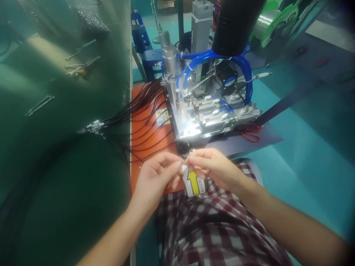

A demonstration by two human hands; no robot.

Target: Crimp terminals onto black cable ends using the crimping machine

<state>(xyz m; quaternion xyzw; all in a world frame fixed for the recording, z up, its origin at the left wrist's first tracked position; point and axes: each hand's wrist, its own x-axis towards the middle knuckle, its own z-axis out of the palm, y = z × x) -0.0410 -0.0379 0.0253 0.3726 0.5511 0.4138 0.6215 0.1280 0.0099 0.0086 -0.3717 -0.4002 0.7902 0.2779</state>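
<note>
My left hand (162, 171) and my right hand (208, 162) meet fingertip to fingertip at the front of the machine. Both are closed in a pinch, thumb against forefinger. Something tiny and shiny shows between the fingertips, too small to name. Just below them is a white label with a yellow arrow (193, 183), partly covered by the right fingers. Beyond my hands stands a metal machine (199, 114) with blue air tubes (198, 61) and a brightly lit plate. To the left, black cables (146, 96) cross the orange board (149, 138), their bright metal ends (97, 126) gathered in a bunch.
On the dark green table (69, 192) at left lie several thin silver-ended pieces (40, 105) and a clear bag of small parts (93, 16). A black hose (237, 26) hangs over the machine. A solder wire spool (277, 22) is at upper right, red-handled scissors (252, 133) lower down.
</note>
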